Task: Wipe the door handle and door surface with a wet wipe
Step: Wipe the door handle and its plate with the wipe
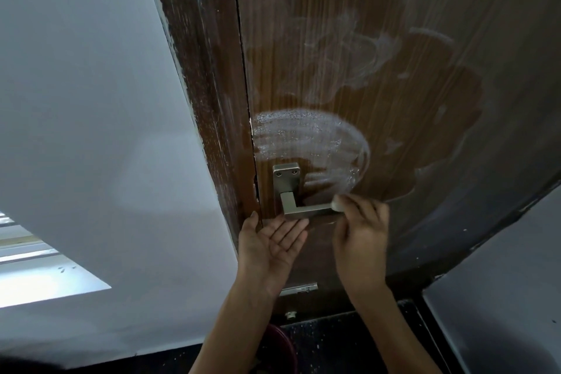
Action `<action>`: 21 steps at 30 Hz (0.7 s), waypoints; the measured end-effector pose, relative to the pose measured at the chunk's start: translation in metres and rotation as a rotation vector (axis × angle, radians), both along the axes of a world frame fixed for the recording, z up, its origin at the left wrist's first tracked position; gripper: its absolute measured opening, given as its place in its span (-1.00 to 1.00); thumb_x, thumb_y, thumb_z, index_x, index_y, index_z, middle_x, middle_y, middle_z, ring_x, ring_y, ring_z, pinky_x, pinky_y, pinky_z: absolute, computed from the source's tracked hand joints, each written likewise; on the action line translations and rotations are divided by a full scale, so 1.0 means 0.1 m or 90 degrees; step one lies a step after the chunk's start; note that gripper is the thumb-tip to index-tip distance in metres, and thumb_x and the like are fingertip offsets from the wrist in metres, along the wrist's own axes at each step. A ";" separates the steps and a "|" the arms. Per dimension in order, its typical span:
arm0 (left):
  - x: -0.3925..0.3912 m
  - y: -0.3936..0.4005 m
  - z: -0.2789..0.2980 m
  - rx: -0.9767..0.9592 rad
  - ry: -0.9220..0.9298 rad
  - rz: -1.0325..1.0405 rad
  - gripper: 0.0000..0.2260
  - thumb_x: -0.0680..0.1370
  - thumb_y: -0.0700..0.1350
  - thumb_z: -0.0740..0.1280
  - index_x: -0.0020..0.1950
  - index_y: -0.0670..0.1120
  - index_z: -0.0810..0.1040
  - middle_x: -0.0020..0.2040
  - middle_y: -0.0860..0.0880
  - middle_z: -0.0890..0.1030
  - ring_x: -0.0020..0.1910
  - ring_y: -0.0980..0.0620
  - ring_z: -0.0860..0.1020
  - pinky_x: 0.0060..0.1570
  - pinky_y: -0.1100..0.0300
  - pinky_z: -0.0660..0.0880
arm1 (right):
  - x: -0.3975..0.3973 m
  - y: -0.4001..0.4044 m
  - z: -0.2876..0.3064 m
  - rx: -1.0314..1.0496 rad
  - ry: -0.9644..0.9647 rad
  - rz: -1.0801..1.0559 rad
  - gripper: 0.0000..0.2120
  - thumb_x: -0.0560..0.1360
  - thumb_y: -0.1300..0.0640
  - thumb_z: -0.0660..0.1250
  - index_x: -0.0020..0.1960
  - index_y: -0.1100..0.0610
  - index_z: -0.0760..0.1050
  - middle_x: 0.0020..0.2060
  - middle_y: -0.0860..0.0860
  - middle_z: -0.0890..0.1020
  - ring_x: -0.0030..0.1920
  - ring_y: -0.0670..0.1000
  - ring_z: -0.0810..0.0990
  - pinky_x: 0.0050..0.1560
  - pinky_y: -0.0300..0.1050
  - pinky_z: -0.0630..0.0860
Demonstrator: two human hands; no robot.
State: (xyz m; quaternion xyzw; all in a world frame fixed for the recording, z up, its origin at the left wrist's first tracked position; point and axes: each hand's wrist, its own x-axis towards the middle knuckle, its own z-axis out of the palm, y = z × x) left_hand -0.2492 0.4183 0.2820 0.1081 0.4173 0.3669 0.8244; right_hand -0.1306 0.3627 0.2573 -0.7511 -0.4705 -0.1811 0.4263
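A brown wooden door fills the upper middle, dusty, with darker wiped patches and a white smear above the handle. The silver lever door handle sits on its metal plate near the door's left edge. My right hand is closed on a small white wet wipe, pressed against the lever's right end. My left hand is flat and palm-up just under the lever, fingers apart, holding nothing.
A dark brown door frame runs along the door's left side, with a white wall beyond it. Another white wall stands at lower right. A dark speckled floor and a maroon round container lie below.
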 end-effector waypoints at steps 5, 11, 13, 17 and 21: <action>0.01 -0.01 0.00 0.015 0.003 -0.012 -0.52 0.62 0.11 0.07 0.09 -0.30 0.51 -0.13 -0.25 0.68 -0.01 -0.15 0.61 -0.08 0.05 0.49 | -0.23 0.07 -0.17 0.004 -0.087 0.157 -0.73 0.41 0.28 0.35 0.11 0.27 0.60 0.06 0.11 0.64 0.11 -0.01 0.44 0.10 -0.21 0.49; -0.05 0.00 -0.02 0.038 0.026 -0.033 -0.51 0.63 0.13 0.05 0.16 -0.25 0.52 0.00 -0.24 0.67 0.05 -0.15 0.62 0.04 0.04 0.50 | -0.15 0.04 -0.22 0.261 0.356 0.013 -0.76 0.41 0.44 0.33 -0.09 0.12 0.56 -0.02 0.03 0.54 -0.04 -0.10 0.55 -0.05 -0.46 0.45; -0.08 -0.02 -0.04 0.051 0.042 -0.043 -0.51 0.63 0.13 0.03 0.18 -0.23 0.52 0.04 -0.21 0.67 0.10 -0.13 0.60 0.13 0.04 0.46 | -0.25 0.10 -0.19 0.331 0.660 -0.008 -0.76 0.45 0.40 0.31 -0.12 0.06 0.52 -0.04 0.07 0.57 -0.06 -0.02 0.59 -0.16 -0.36 0.51; -0.12 -0.07 -0.08 0.063 0.066 -0.041 -0.50 0.63 0.12 0.02 0.19 -0.24 0.54 0.10 -0.21 0.64 0.17 -0.11 0.56 0.26 0.05 0.38 | -0.45 0.20 -0.14 0.280 1.201 0.162 -0.83 0.47 0.34 0.29 0.04 0.22 0.53 -0.06 0.16 0.64 -0.11 0.04 0.64 -0.24 -0.19 0.56; -0.18 -0.05 -0.08 0.076 0.070 -0.015 -0.51 0.64 0.10 0.02 0.22 -0.24 0.52 0.16 -0.20 0.61 0.18 -0.09 0.54 0.23 0.09 0.37 | -0.44 0.15 -0.07 0.241 1.342 0.328 -0.76 0.49 0.34 0.23 0.14 0.29 0.47 -0.05 0.21 0.62 -0.11 0.06 0.64 -0.19 -0.15 0.59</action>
